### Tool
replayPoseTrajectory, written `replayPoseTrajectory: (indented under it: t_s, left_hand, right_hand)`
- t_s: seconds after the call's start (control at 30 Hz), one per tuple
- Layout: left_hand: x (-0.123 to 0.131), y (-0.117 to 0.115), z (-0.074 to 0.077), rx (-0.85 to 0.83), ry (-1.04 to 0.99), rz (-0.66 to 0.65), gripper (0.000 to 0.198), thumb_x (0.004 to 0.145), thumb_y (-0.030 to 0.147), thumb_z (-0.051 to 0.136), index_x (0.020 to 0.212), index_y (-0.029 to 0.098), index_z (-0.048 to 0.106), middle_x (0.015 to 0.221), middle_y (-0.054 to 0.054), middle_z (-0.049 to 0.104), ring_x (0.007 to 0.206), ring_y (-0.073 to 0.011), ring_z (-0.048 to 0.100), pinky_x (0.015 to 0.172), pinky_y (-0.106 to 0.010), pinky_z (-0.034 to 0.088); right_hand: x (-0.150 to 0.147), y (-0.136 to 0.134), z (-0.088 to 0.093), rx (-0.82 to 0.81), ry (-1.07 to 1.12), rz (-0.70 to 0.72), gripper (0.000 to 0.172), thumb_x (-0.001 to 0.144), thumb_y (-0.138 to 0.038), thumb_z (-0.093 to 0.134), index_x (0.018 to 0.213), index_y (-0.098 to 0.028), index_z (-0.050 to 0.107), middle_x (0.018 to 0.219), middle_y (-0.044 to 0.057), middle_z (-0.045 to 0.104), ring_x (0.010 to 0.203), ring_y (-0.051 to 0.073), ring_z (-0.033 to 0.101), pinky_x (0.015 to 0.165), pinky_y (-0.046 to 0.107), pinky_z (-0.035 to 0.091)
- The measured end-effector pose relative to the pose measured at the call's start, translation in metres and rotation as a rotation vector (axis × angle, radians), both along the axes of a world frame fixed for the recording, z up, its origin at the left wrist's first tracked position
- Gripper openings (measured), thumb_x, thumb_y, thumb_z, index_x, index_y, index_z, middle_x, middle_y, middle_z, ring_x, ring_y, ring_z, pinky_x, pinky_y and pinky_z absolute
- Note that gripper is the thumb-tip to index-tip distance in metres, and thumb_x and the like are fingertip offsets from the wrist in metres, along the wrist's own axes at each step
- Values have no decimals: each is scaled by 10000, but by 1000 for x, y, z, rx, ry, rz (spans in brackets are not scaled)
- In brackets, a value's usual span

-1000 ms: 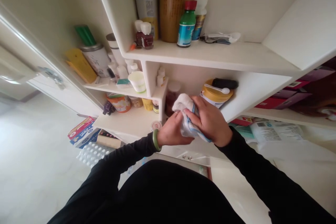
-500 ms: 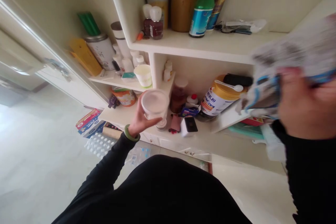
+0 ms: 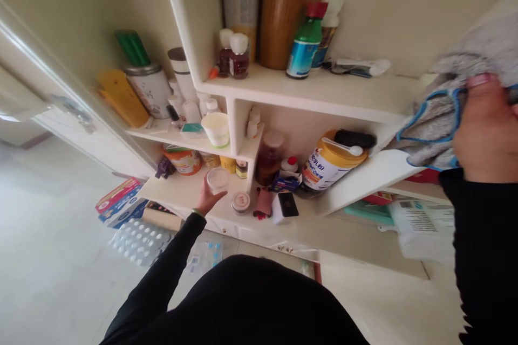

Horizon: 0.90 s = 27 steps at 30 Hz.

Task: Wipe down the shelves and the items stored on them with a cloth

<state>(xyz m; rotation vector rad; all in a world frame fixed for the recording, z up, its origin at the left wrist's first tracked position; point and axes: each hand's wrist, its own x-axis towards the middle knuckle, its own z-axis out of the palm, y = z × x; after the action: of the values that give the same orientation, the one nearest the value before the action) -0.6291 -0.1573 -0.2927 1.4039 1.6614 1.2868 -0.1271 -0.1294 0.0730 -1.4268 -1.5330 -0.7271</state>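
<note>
My left hand point(image 3: 208, 197) is wrapped round a clear plastic jar point(image 3: 218, 179) with a pale round lid, at the lower left shelf. Just right of it a small round jar point(image 3: 240, 202) with a printed lid sits on the same surface. My right hand point(image 3: 485, 124), far to the right, grips a crumpled grey cloth point(image 3: 435, 126) with blue edging beside the slanting divider. Most of that hand's fingers are hidden by the cloth or cut off by the frame edge.
A milk powder can point(image 3: 329, 164) with a scoop leans in the middle compartment, near a black-topped box point(image 3: 285, 207). Above, a green bottle point(image 3: 303, 46) stands on the upper shelf. A white cup point(image 3: 216, 129) sits near a shelf edge. Flat boxes point(image 3: 121, 202) lie at floor level, left.
My left hand has carried the clear jar down and away from me to the lower left shelf. My right hand with the cloth has shifted slightly right.
</note>
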Motion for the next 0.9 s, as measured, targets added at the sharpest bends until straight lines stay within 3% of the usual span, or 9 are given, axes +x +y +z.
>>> replayPoseTrajectory:
  t_s: [0.13, 0.37, 0.43, 0.5, 0.6, 0.67, 0.73, 0.83, 0.9]
  left_hand:
    - [-6, 0, -13, -76, -18, 28, 1178, 668, 444, 943, 1602, 218, 262, 1613, -194, 506, 1534, -385, 491, 1315, -569, 370]
    - [-1, -5, -25, -82, -104, 35, 1390, 583, 604, 944, 1664, 265, 140, 1701, -211, 380, 1597, -440, 412, 1325, -595, 364]
    - [0, -12, -21, -30, -109, 83, 1422, 557, 638, 946, 1673, 300, 132, 1683, -190, 394, 1591, -481, 409, 1321, -663, 356]
    - [0, -21, -3, 123, -64, 144, 1248, 645, 631, 913, 1659, 410, 221, 1636, -119, 454, 1562, -493, 441, 1295, -740, 370]
    - [6, -33, 63, 528, 54, 185, 739, 892, 514, 755, 1567, 540, 456, 1529, -50, 552, 1450, -423, 561, 1227, -745, 466]
    - [21, -35, 135, 803, 164, 140, 555, 936, 414, 708, 1482, 452, 614, 1356, -75, 658, 1302, -381, 650, 1127, -697, 564]
    - [49, -30, 220, 1018, 374, -20, 435, 951, 280, 698, 1380, 348, 705, 1208, -58, 747, 1156, -306, 726, 1056, -578, 626]
    - [113, -5, 339, 1101, 605, -346, 345, 1024, 205, 600, 1345, 258, 715, 1228, -51, 782, 1145, -237, 751, 1059, -450, 630]
    - [164, 26, 397, 1025, 770, -529, 359, 1051, 216, 552, 1379, 233, 698, 1298, -56, 764, 1251, -260, 719, 1123, -478, 587]
  right_hand:
    - [-1, 1, 19, -3, 28, -18, 629, 1016, -462, 652, 1511, -78, 602, 1460, 221, 698, 1391, 351, 661, 1162, 530, 490]
    - [-20, -21, 28, -188, -193, -24, 561, 976, -131, 557, 1517, 18, 558, 1631, 288, 538, 1589, 331, 475, 1340, 429, 362]
    - [-18, -18, 23, -237, -242, -15, 516, 982, -142, 527, 1466, 25, 592, 1616, 298, 547, 1598, 355, 453, 1363, 464, 331]
    - [-16, -11, 19, -263, -266, -8, 483, 991, -166, 508, 1433, -1, 610, 1586, 298, 575, 1576, 370, 476, 1358, 504, 341]
    - [-15, -2, 16, -293, -266, -1, 454, 979, -157, 496, 1398, -30, 614, 1523, 310, 621, 1504, 381, 552, 1305, 544, 412]
    - [-18, 1, 18, -338, -250, -18, 440, 980, -153, 484, 1378, -26, 620, 1489, 325, 639, 1454, 390, 593, 1266, 541, 444]
    - [-22, 3, 21, -392, -232, -61, 449, 992, -173, 469, 1378, -2, 620, 1473, 340, 642, 1416, 401, 613, 1229, 516, 457]
    - [-26, 2, 24, -443, -229, -113, 481, 1032, -241, 411, 1365, 34, 622, 1403, 358, 665, 1315, 409, 646, 1125, 488, 484]
    - [-28, 0, 26, -446, -239, -124, 474, 1047, -261, 372, 1314, 17, 647, 1318, 346, 700, 1214, 401, 674, 1033, 482, 499]
